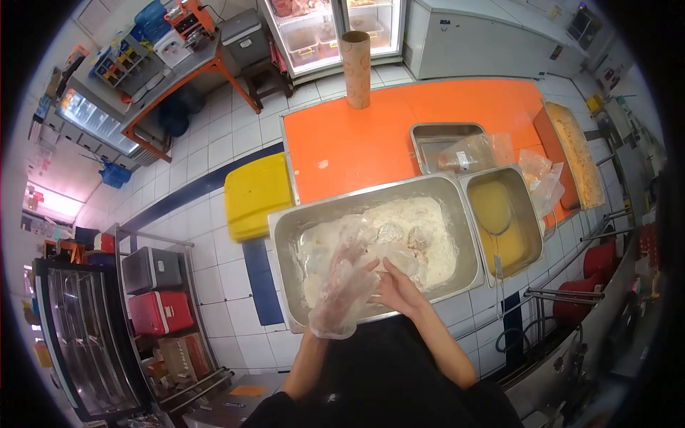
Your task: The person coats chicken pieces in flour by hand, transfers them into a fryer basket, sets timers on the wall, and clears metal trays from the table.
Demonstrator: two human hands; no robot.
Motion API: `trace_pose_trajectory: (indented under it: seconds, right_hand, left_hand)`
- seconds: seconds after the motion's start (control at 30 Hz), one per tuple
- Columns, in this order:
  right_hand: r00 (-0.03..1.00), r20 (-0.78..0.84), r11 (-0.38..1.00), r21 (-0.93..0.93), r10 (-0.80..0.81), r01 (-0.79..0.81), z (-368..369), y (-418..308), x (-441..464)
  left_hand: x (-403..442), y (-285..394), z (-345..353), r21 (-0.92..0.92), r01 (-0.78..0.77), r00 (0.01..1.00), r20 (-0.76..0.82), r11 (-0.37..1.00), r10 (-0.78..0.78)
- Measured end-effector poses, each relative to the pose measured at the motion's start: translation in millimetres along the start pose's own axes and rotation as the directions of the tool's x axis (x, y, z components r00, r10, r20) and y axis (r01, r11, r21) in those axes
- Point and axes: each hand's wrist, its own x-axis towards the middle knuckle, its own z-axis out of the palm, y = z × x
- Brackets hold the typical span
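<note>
My left hand (344, 282) wears a loose clear plastic glove that hangs baggy past the wrist. Its fingers look stretched out over the flour, though the plastic blurs them. Bare, my right hand (399, 289) is close beside it, with bent fingers at a clear plastic glove (401, 258); the exact grip is partly hidden. Below both hands is a deep steel pan (280, 246) of white flour (435, 221). Flour-coated pieces (417, 237) lie in it, their kind unclear.
A steel pan of yellowish liquid (528, 246) with a strainer (492, 214) adjoins on the right. Behind are an orange table (321, 143), a cardboard tube (355, 75), a smaller steel tray (421, 146) and plastic bags (539, 178). A yellow lid (258, 196) is at the left.
</note>
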Motion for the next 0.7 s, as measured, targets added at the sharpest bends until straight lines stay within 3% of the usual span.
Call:
trace_pose_trajectory:
  seconds: [0.03, 0.1, 0.13, 0.2, 0.3, 0.4, 0.53, 0.6, 0.7]
  right_hand:
    - [1.0, -0.006, 1.0, 0.007, 0.001, -0.001, -11, 4, 7]
    - [0.968, 0.028, 0.963, -0.097, -0.249, 0.25, -44, 15, 32]
    - [0.969, 0.027, 0.964, -0.093, -0.246, 0.248, -49, 16, 35]
    - [0.936, 0.024, 0.894, -0.29, -0.351, 0.343, -47, 11, 37]
    - [0.943, -0.011, 0.933, -0.15, -0.333, 0.328, -29, 7, 24]
    - [0.934, -0.025, 0.921, -0.177, -0.357, 0.348, -24, 4, 20]
    - [0.94, -0.025, 0.928, -0.168, -0.34, 0.331, -27, 7, 22]
    - [0.914, -0.047, 0.883, -0.284, -0.402, 0.374, -28, 7, 23]
    - [0.901, -0.038, 0.864, -0.303, -0.433, 0.402, -26, -3, 21]
  left_hand:
    - [-5, -4, -2, -0.002, 0.009, 1.0, -0.002, 1.0, -0.009]
    - [-14, -10, -9, 0.02, 0.085, 0.996, 0.04, 0.996, -0.086]
    - [-18, -13, -13, 0.021, 0.088, 0.995, 0.036, 0.996, -0.089]
    - [-23, -17, -17, 0.03, 0.068, 0.997, 0.042, 0.997, -0.069]
    - [-26, -9, -17, 0.154, 0.084, 0.995, 0.048, 0.985, -0.092]
    - [-26, -5, -14, 0.185, 0.142, 0.989, 0.022, 0.972, -0.149]
    - [-14, -10, -12, 0.177, 0.077, 0.997, 0.015, 0.981, -0.081]
    - [-5, -22, -22, 0.103, 0.042, 0.999, 0.022, 0.994, -0.044]
    - [2, -24, -14, 0.052, 0.022, 0.996, 0.085, 0.998, -0.027]
